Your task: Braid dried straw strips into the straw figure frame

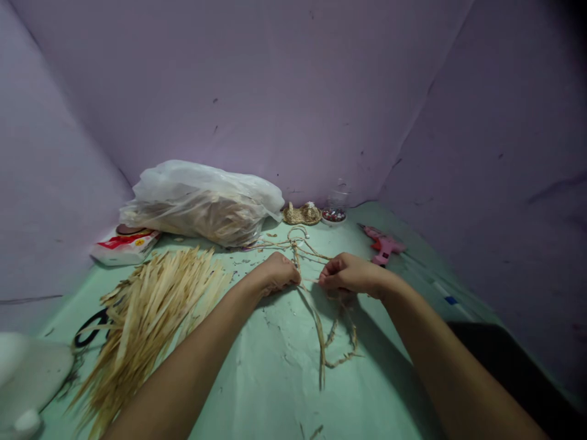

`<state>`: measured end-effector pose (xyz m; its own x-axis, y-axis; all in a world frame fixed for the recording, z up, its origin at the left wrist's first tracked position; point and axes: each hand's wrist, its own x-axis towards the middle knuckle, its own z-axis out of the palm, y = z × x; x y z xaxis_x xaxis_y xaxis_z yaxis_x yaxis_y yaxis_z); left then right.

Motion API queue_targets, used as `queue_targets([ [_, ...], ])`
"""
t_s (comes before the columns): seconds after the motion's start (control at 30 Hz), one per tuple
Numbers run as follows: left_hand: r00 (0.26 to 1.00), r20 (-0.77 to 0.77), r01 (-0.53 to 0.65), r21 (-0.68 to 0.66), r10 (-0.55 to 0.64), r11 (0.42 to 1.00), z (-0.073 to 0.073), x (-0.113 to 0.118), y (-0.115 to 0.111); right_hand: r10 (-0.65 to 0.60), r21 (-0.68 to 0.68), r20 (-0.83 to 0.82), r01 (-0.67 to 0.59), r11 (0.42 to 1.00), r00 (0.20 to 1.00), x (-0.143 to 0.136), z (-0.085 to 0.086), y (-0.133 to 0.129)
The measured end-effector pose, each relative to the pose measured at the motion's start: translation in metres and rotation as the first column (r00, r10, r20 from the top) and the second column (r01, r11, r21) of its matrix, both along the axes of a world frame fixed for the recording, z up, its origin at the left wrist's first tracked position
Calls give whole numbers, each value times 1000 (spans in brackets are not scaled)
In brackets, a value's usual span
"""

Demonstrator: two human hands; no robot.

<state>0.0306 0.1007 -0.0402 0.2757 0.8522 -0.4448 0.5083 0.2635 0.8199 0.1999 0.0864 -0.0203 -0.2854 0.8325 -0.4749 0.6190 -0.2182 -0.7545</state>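
Near the middle of the pale green table, my left hand (280,273) is closed on a thin fibre strand beside a knotted, twisted cord (321,342). A short stretch of strand spans the gap to my right hand (345,275), whose fingers are pinched on it. Above the hands, a ring of cord (298,233) lies on the table with cord ends spreading left and right. Below them, loose cord lengths hang down and curve round in a loop. The fingertips partly hide the strand.
Dried fibre strips (156,305) cover the left side, over black scissors (92,327). Behind are a plastic bag (206,201), a red-and-white box (126,245), woven pieces (301,214) and a bead container (334,215). A pink glue gun (384,243) lies at right.
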Motion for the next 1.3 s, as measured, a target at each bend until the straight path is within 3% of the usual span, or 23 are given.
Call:
queue_targets([
  [0.27,1000,-12,-22,-19,22,1000,1,3,-1,63,27,33,-64,998,997,12,2,1],
  [0.47,1000,-8,-28,-29,28,999,0,1,0,-241,205,49,226,952,969,2,10,2],
  [0.57,1000,-7,-19,-28,19,999,0,1,-1,-265,228,-62,273,935,962,-6,13,1],
  [0.77,999,-6,-41,-37,41,998,1,2,-2,-240,262,-26,238,935,971,-18,-1,0],
  [0.97,999,41,-30,-59,32,998,1,0,-1,-111,104,-7,112,988,994,-31,-19,-5],
  [1.17,999,19,-27,-66,28,997,4,1,-3,-146,216,173,107,970,974,-28,-15,-5],
  [1.3,997,-24,-80,-119,78,990,4,4,-2,-64,303,280,-25,953,958,-39,-8,-13],
])
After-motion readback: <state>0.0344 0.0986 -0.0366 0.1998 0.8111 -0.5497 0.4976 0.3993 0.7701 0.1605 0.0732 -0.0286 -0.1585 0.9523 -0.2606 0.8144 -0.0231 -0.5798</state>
